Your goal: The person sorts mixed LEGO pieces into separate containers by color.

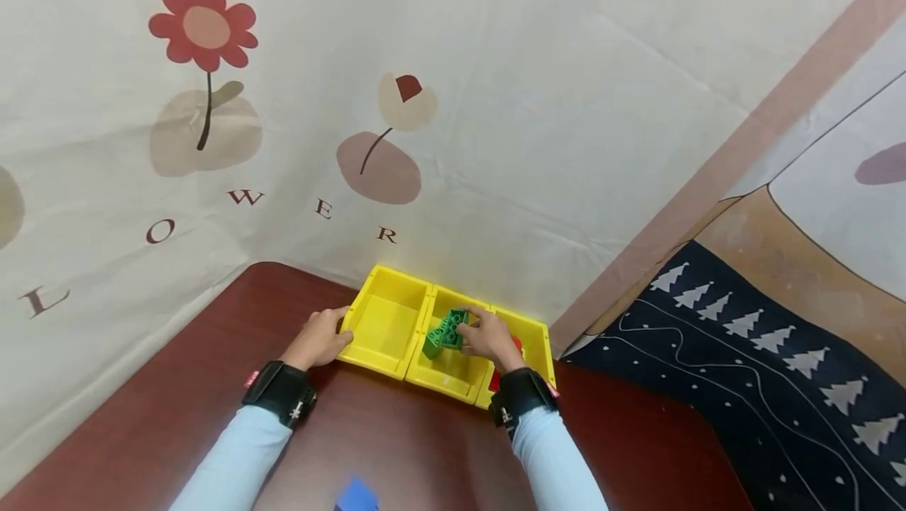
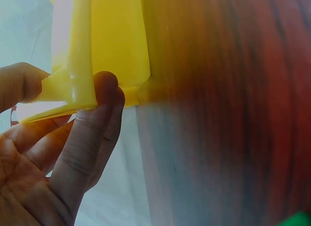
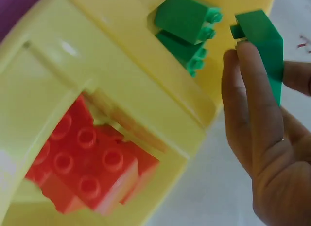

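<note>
Green block [image 3: 266, 39] pinched in right hand [image 1: 491, 336], tray's [image 1: 385, 324] left edge gripped in left hand [image 1: 316, 340], red blocks [image 3: 92, 160] already inside, blue block [image 1: 357, 495] outside.

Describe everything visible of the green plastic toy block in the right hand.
The green plastic-looking toy block is smooth-sided, with round studs on one face. Tilted, it is pinched between fingers and thumb of the bare right hand, above the middle compartment of the yellow three-compartment plastic tray, apart from the other studded green blocks there. Fingers hide part of it.
</note>
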Motion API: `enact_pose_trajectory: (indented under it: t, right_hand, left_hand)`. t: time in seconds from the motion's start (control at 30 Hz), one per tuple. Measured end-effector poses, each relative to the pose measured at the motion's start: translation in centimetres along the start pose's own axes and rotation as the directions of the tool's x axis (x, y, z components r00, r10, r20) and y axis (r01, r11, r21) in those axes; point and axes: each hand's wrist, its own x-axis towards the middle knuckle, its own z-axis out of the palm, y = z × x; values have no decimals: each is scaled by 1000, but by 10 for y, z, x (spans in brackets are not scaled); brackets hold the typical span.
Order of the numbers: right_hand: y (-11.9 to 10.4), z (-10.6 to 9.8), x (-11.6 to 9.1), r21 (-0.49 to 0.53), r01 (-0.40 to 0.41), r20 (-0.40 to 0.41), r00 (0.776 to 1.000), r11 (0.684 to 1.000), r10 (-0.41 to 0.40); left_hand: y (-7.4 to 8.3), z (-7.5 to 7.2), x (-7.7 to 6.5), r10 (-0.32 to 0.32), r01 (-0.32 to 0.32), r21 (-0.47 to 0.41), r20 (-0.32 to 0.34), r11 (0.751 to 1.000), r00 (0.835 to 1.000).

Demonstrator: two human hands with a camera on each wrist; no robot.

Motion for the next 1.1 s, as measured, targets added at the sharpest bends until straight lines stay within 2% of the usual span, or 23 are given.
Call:
enact_pose_trajectory:
  t: [0.1, 0.3, 0.6, 0.73, 0.97, 1.1]
  right_hand:
    - [0, 2, 13, 68, -44, -27, 999, 997, 46]
    - [0, 7, 25, 86, -94, -34, 995, 992, 97]
    - [2, 12, 30, -42, -154, -48, 987, 987, 152]
    - [1, 15, 31, -45, -149, -70, 987, 988, 146]
    - [1, 21, 33, -148, -133, -135, 984, 980, 114]
    - [2, 24, 34, -165, -138, -155, 982, 977, 112]
  left_hand:
    - [2, 2, 0, 1, -1, 0, -2, 1000, 1000]
    - [4, 4, 5, 8, -8, 0, -12, 1000, 1000]
    - [3, 5, 5, 13, -13, -2, -15, 1000, 1000]
    - [3, 2, 5, 4, -5, -6, -19, 1000, 1000]
    - [1, 2, 3, 3, -3, -9, -16, 1000, 1000]
    - [0, 2, 3, 3, -3, -13, -22, 1000, 1000]
